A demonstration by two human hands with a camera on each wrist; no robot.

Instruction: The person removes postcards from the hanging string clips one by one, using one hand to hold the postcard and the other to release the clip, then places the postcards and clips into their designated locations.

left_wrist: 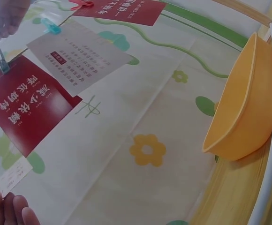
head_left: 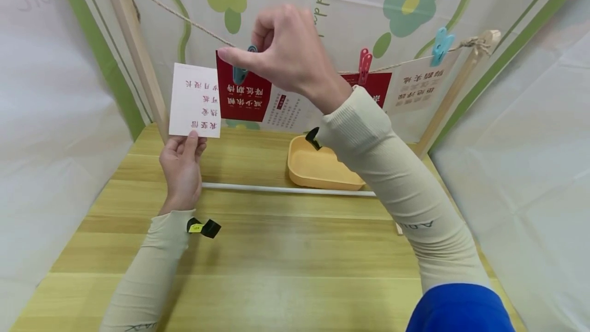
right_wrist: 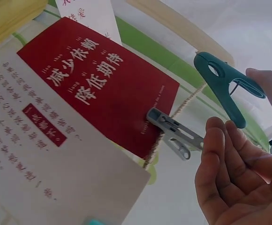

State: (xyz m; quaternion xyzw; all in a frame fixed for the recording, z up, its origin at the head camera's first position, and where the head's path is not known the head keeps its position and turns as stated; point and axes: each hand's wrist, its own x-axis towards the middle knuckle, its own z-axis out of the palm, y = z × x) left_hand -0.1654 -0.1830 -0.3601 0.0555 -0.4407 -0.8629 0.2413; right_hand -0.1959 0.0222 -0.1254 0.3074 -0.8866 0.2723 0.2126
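Note:
My left hand (head_left: 182,168) pinches the lower edge of a white card (head_left: 195,99) with red writing, thumb in front. The card is upright beside a red card (head_left: 244,104), overlapping its left edge in the head view. My right hand (head_left: 295,53) is raised at the rope (head_left: 184,17), holding a teal clothespin (right_wrist: 220,84) between thumb and fingers. A grey clothespin (right_wrist: 173,131) clips the red card to the rope, close to those fingers. To the right hangs a white printed card (head_left: 288,111), partly behind my right wrist.
Wooden posts (head_left: 138,55) carry the rope. A red clothespin (head_left: 364,65) holds another red card (head_left: 382,83), and a light blue clothespin (head_left: 441,47) a pale card (head_left: 419,86). A yellow tray (head_left: 318,168) sits behind a white rod (head_left: 276,188) on the wooden table (head_left: 276,260).

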